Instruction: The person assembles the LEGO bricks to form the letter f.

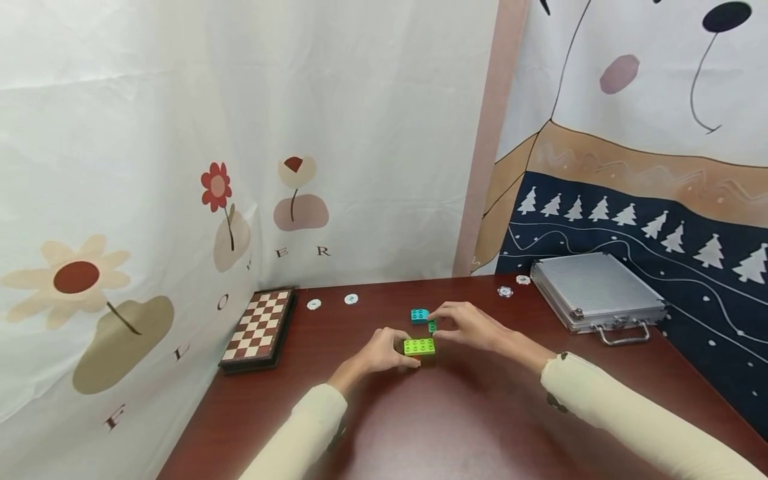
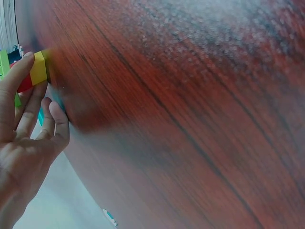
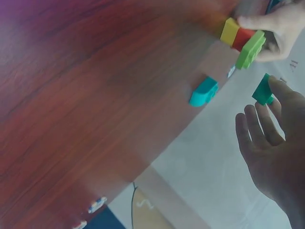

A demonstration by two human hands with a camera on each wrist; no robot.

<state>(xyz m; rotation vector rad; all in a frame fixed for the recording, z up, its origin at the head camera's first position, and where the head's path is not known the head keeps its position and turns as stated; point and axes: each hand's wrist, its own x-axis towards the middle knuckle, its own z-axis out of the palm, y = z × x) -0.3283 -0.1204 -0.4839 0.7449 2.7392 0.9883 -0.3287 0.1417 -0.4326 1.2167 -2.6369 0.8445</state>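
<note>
Two hands at a brick stack, mid-worktop.

Left hand (image 1: 379,353) clamped on a stacked block (image 1: 419,347) — lime green on top, red and yellow beneath in the wrist views — resting on the red-brown worktop (image 1: 480,413). Right hand (image 1: 471,325) pinching a small dark green brick (image 1: 432,326) between fingertips, just at 12 o'clock of the stack, lifted off the wood in the right wrist view. Teal brick (image 1: 419,315) lying loose at 11 o'clock of the green one, close by. Folded chessboard (image 1: 259,328) out at 9 o'clock by the flower curtain; silver case (image 1: 597,291) at 2 o'clock; poker chips (image 1: 351,299) scattered along the far edge at 12.
</note>
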